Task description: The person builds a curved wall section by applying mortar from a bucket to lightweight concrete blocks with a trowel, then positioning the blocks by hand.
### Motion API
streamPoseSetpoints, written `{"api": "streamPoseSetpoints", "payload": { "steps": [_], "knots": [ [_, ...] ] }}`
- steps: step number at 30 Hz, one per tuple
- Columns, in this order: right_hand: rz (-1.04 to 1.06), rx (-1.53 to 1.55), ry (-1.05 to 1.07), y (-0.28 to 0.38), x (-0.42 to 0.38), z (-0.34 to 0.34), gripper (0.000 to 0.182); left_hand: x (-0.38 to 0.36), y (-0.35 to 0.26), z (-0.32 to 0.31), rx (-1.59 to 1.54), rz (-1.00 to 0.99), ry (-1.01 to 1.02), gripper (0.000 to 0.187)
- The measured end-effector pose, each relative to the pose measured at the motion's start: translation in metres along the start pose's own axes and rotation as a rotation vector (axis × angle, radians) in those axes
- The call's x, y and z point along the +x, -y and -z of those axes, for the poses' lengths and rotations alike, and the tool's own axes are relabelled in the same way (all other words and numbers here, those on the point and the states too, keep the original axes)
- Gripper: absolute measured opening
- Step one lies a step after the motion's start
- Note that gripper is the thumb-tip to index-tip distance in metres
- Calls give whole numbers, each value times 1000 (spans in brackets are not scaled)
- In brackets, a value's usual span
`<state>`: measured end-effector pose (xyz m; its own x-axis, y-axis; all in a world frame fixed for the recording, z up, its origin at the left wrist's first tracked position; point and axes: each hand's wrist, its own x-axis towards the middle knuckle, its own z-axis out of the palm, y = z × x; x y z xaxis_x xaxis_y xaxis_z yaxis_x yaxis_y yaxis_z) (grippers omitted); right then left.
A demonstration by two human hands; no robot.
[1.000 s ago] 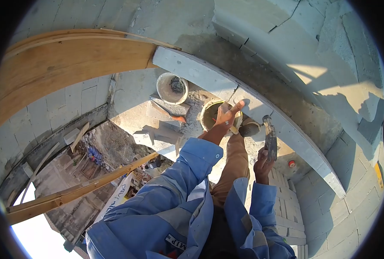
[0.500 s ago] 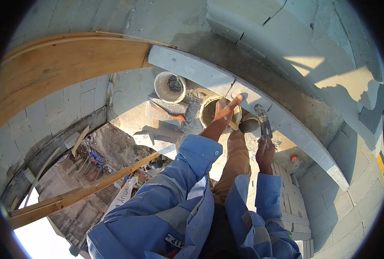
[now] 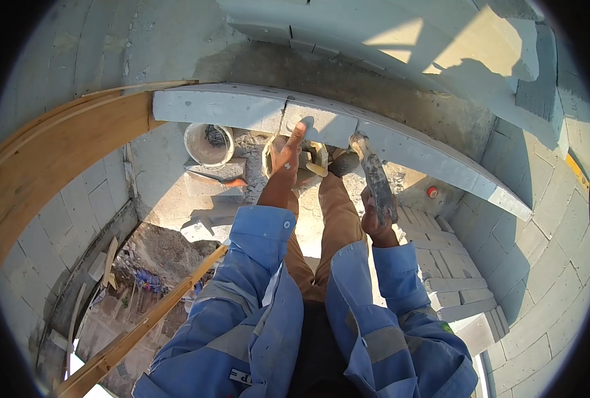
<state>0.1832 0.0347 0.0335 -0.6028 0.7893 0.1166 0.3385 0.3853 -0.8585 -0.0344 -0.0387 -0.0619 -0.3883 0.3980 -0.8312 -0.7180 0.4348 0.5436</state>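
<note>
My left hand (image 3: 287,158) reaches over a mortar-stained bucket (image 3: 267,156) with a yellowish rim. One of its digits is stretched out against the face of a pale block (image 3: 321,124) in a curved row; the others are mostly hidden. In my right hand (image 3: 374,222) is a long, mortar-caked tool (image 3: 373,169), dark and grey, its closed fingers wrapped round the lower end. The tool's far tip overlaps the row's lower edge near a joint between blocks. What kind of tool it is, I cannot tell.
A white bucket (image 3: 209,146) holding dark pieces stands left, beside an orange-handled tool (image 3: 219,180) on a block. A curved wooden board (image 3: 69,156) adjoins the row. Below left, a timber beam (image 3: 156,312) crosses a drop with rubble. Stacked blocks (image 3: 447,265) stand right.
My view has swung, so the row and buckets sit further left. My left hand keeps its place at the block. The tool in my right hand looks larger and closer to the camera.
</note>
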Motion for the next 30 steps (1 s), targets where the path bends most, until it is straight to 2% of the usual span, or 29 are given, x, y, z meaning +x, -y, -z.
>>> {"api": "streamPoseSetpoints", "payload": {
  "steps": [1, 2, 4, 6, 8, 9, 14, 16, 17, 18, 20, 21, 22, 24, 26, 28, 30],
  "knots": [
    [-97, -6, 96, -4, -2, 3, 35, 1, 0, 1, 8, -4, 14, 102],
    [-94, 0, 98, -11, -2, -1, 35, 1, 0, 0, 8, -7, 8, 102],
    [-424, -146, 246, -27, 3, -11, 36, 0, 1, -5, 128, -75, -155, 86],
    [-386, -224, 267, -32, 0, -16, 39, 5, -2, -4, 188, -80, -148, 87],
    [-477, -81, 233, -17, 3, -14, 41, 2, 3, -9, 121, -174, -215, 87],
    [-504, -78, 229, -14, 4, -13, 43, 2, 0, 1, 74, -12, -56, 103],
    [-490, -66, 210, 3, 8, -4, 41, -4, -9, -3, 77, 31, -23, 106],
    [-144, 72, 80, 13, 11, -1, 39, -3, -11, -4, 52, 33, -18, 109],
    [-107, 32, 162, 11, 11, 4, 36, -6, -12, -5, 40, 15, -33, 111],
    [-111, 26, 158, 7, 11, 3, 36, -8, -13, -7, 42, 19, -25, 111],
    [-252, 22, 198, -9, 4, -7, 35, -12, -13, -7, -8, -30, -25, 112],
    [-509, -150, 301, -23, 1, -17, 35, -1, -4, -2, 30, 14, -53, 110],
    [-505, -154, 293, -22, 1, -16, 35, -5, -8, -8, 30, 8, -46, 110],
    [-489, -104, 246, -22, 3, -19, 38, -15, -19, -16, -21, -84, -136, 81],
    [-528, -116, 262, -19, -1, -18, 42, -12, -12, -6, 68, -1, -142, 79],
    [-524, -66, 273, -21, 5, -16, 43, -7, -10, -10, -37, -82, -110, 77],
    [-530, -49, 282, -23, 3, -15, 43, -8, -10, -8, 1, -100, -98, 76]
  ]
}}
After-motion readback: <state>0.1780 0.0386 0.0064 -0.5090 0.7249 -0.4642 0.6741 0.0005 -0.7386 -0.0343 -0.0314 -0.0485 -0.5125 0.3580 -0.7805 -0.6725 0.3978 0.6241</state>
